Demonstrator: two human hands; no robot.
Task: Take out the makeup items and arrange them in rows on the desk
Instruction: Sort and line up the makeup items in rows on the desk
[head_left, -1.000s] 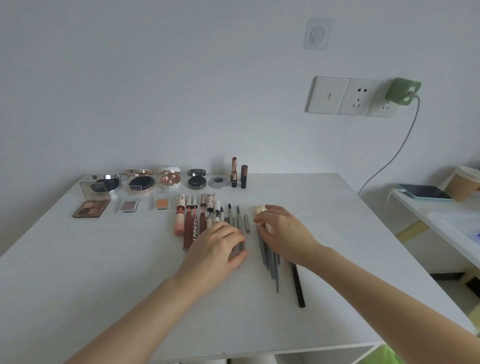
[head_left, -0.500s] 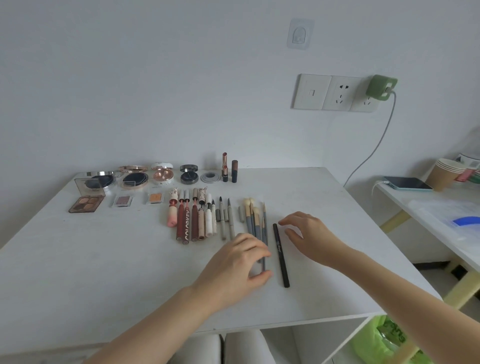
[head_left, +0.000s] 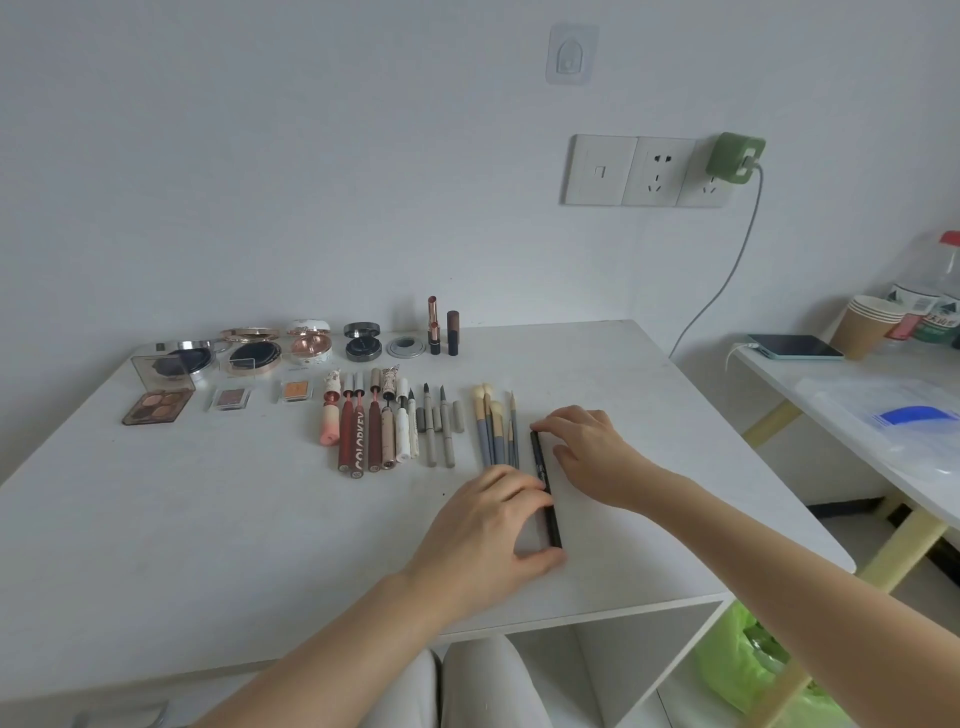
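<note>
Both hands have closed in on the black pen (head_left: 545, 488) since half a second ago: the right hand (head_left: 592, 457), which hovered just beside it, now touches its far tip with curled fingers, while the left hand (head_left: 488, 530) has slid right and pinches its near end between fingers and thumb. The pen lies just right of the brushes (head_left: 496, 426), parallel to them, at the end of the front row. Bare desk (head_left: 675, 467) stretches right of it to the right edge; the near edge sits close behind the left wrist.
</note>
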